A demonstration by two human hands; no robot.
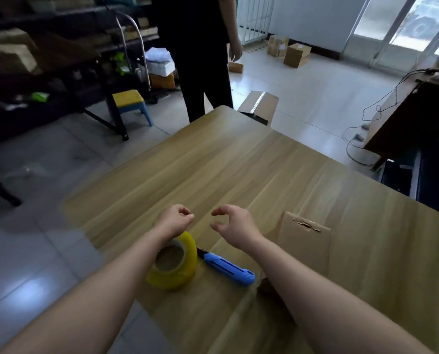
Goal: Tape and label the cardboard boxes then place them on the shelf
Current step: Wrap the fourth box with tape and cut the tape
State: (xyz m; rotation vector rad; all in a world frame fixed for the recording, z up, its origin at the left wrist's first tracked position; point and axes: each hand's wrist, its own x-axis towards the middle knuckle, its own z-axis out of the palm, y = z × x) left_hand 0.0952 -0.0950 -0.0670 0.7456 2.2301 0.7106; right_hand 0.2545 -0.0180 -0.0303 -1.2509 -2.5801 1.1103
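Left hand [175, 218] curls closed on nothing and right hand [235, 223] is half-open, both above the table [226, 162]. The tape roll [179, 279] sits near its left edge, beside the knife [228, 268]. Best square up the flattened cardboard [305, 242] first.

The tabletop [213, 162] looks like pale wood laminate with a printed grain, smooth, with a soft shine. The tape roll [187, 261] is yellow glossy plastic film, a little see-through, and its inner core [159, 264] is matt brown cardboard. The knife [228, 269] has a blue plastic body, smooth and slightly shiny. The cardboard sheet [305, 249] is matt brown paper board, with one rough torn spot [306, 224]. The floor [302, 80] is glossy pale tile that reflects the light. A cardboard box [260, 104] there carries a shiny tape strip. The curved handle [134, 34] is polished metal.
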